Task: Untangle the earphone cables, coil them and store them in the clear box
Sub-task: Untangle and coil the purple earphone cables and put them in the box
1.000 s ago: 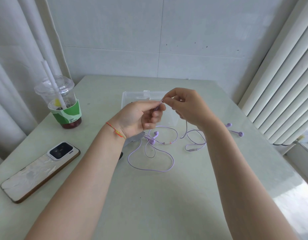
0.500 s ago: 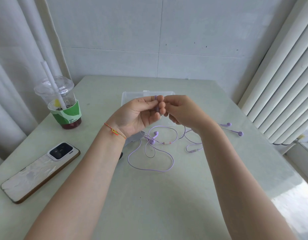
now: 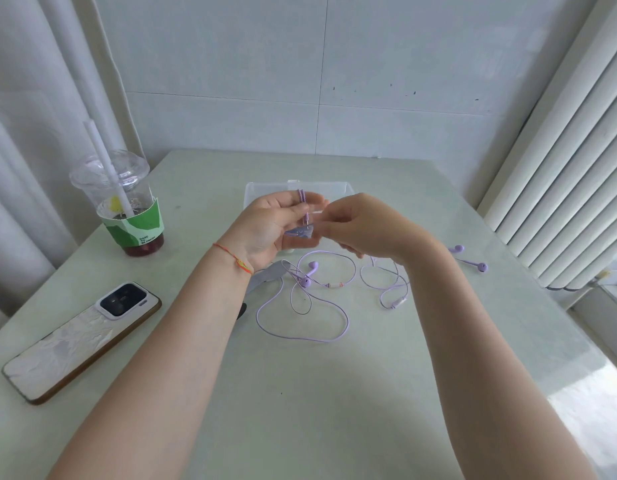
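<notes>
Purple earphone cables (image 3: pixel 301 327) lie in loose loops on the pale green table, with two earbuds (image 3: pixel 309 271) near the middle and two more earbuds (image 3: pixel 470 257) off to the right. My left hand (image 3: pixel 272 230) holds a stretch of the purple cable wound over its fingers, above the table. My right hand (image 3: pixel 365 226) pinches the same cable right beside the left fingertips. The clear box (image 3: pixel 334 187) stands just behind both hands and is mostly hidden by them.
A plastic cup (image 3: pixel 121 202) with a straw and dark drink stands at the left. A phone (image 3: pixel 82 337) lies face down near the left edge. A radiator (image 3: pixel 570 161) runs along the right. A grey flat object (image 3: pixel 265 278) lies under my left wrist.
My left hand has opened its palm toward me and the cable now wraps over its fingers. My right hand has stayed close, still pinching the cable.
</notes>
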`<state>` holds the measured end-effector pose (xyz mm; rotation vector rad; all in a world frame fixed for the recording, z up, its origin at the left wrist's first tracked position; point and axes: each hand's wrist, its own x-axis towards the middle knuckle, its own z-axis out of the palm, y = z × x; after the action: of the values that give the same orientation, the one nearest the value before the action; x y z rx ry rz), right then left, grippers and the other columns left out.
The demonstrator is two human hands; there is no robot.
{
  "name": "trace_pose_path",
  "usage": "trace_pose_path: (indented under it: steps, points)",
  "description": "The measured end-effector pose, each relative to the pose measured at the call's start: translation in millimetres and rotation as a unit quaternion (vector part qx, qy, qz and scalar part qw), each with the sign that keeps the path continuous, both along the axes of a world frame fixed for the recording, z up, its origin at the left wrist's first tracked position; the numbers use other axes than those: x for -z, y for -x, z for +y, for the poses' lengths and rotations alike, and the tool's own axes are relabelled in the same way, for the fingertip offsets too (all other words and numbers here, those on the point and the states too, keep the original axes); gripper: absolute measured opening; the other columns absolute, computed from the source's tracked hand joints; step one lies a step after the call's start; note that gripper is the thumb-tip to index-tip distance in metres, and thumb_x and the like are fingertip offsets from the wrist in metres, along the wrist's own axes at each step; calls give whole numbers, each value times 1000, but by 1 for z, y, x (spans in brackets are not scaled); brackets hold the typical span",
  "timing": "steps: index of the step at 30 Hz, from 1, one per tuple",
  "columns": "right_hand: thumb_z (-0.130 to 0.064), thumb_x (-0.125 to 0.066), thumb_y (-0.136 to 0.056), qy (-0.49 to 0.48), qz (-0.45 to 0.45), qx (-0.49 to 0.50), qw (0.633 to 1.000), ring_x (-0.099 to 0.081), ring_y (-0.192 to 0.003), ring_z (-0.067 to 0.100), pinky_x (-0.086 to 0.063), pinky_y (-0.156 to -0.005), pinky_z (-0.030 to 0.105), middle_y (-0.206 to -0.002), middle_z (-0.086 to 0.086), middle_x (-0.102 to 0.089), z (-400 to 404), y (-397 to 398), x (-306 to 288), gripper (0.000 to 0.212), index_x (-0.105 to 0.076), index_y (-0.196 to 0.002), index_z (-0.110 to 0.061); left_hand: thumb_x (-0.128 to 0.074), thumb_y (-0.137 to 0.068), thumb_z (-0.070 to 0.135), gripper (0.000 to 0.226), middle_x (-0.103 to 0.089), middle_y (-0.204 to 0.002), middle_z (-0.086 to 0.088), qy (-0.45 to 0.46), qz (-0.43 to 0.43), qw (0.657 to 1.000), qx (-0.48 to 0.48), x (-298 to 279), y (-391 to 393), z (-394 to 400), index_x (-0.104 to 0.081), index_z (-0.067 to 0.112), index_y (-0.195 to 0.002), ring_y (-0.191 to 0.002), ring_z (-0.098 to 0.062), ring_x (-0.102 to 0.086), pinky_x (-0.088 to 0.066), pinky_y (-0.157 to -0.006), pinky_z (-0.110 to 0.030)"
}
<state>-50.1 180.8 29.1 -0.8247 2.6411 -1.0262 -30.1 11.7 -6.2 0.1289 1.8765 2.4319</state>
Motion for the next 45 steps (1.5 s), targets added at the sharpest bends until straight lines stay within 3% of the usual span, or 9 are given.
trace_pose_path:
  steps: [4,9,14,19,24,28,32,37,45]
  points:
    - [-24,-60,-89,68,48,46,995,-41,-47,9,-37,-46,21,-60,-6,-55,4,5,-6,15,-69,-81,-16,-47,-98,5,21,-72,-91,-1,77,-10,995,56,-1,-3,3,-67,10,-105,-94,-16,-69,-55,-53,-23]
    - [-22,-66,-87,136,75,73,985,-32,-47,10,-26,-41,16,-55,-7,-42,7,13,0,10,-68,-85,-13,-42,-97,10,24,-59,-76,-2,32,-53,993,101,-5,-7,8,-65,5,-101,-69,-14,-60,-40,-41,-20]
    - [-21,-64,-90,185,56,83,978,-38,-53,13,-29,-45,15,-62,1,-48,6,20,7,9,-71,-89,-15,-34,-94,15,35,-43,-69,1,-69,-70,984,149,-9,-7,6,-67,11,-85,-63,-12,-43,-24,-37,-17]
    - [-25,-57,-95,114,19,68,991,-40,-46,7,-32,-46,18,-61,-4,-54,3,19,15,21,-66,-77,-28,-40,-98,16,27,-54,-74,2,-183,-69,973,126,-12,-6,4,-66,10,-94,-69,-9,-54,-35,-36,-13]
    - [-30,-51,-97,4,-60,-9,998,-46,-44,13,-40,-48,21,-56,-10,-60,-2,6,14,30,-62,-69,-29,-37,-102,15,27,-69,-114,-12,-229,-39,970,76,-9,-3,5,-60,5,-112,-107,-25,-67,-56,-58,-19]
    - [-26,-52,-95,-53,-76,-32,995,-52,-50,20,-45,-49,26,-65,-1,-62,-3,2,9,22,-71,-96,-15,-38,-103,17,25,-69,-117,-10,-152,-21,988,29,-5,0,2,-60,9,-111,-109,-23,-67,-58,-61,-24]
    - [-20,-54,-92,-26,-27,-12,999,-45,-45,19,-38,-42,21,-60,2,-52,3,1,0,18,-69,-83,-15,-45,-101,16,19,-73,-96,-1,4,-35,999,-7,-1,0,0,-64,12,-102,-81,-14,-71,-52,-49,-21]
    - [-26,-60,-91,48,31,33,998,-39,-44,12,-34,-45,22,-55,-4,-48,10,7,-5,19,-68,-85,-11,-44,-101,16,23,-71,-88,-4,129,-39,990,51,-1,-6,3,-67,11,-98,-83,-14,-68,-46,-46,-19]
    - [-24,-60,-92,184,23,88,979,-36,-48,13,-31,-49,24,-57,-2,-44,6,20,9,15,-67,-84,-14,-41,-96,19,16,-37,-65,4,-82,-86,978,168,-8,-7,5,-54,14,-88,-57,-7,-35,-19,-35,-15]
